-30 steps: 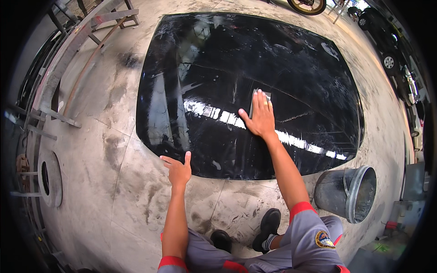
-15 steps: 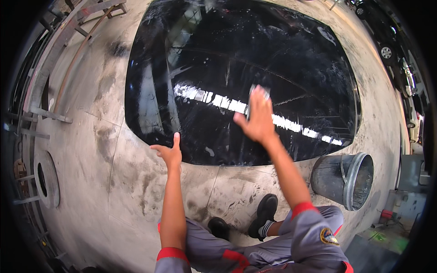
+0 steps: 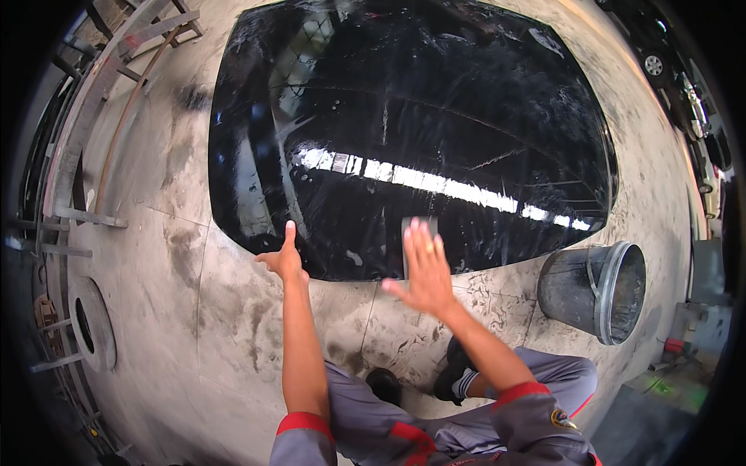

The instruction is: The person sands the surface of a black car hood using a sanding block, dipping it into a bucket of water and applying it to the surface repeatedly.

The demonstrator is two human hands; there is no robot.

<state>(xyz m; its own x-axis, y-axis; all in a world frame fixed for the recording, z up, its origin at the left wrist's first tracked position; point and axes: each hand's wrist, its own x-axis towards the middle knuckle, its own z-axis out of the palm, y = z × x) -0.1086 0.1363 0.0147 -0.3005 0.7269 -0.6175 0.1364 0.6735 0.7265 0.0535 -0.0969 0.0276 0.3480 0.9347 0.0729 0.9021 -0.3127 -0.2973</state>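
Note:
A glossy black car bonnet lies on the stained concrete floor in front of me, streaked with wet-looking marks and a bright reflected band. Near its front edge, my right hand lies flat with fingers stretched over a thin grey sheet or pad, slightly blurred and mostly covered by the hand. My left hand rests at the bonnet's near-left edge, thumb up and fingers spread, holding nothing visible apart from touching that edge.
A grey bucket stands at my right beside the bonnet. A worn metal frame runs along the left, with a tyre below it. Dark cars line the far right. My bent legs and dark shoes are below my arms.
My right hand and the grey sheet have moved from the bonnet's middle down toward me to the near edge. My left hand stays at the edge, while the view has shifted slightly.

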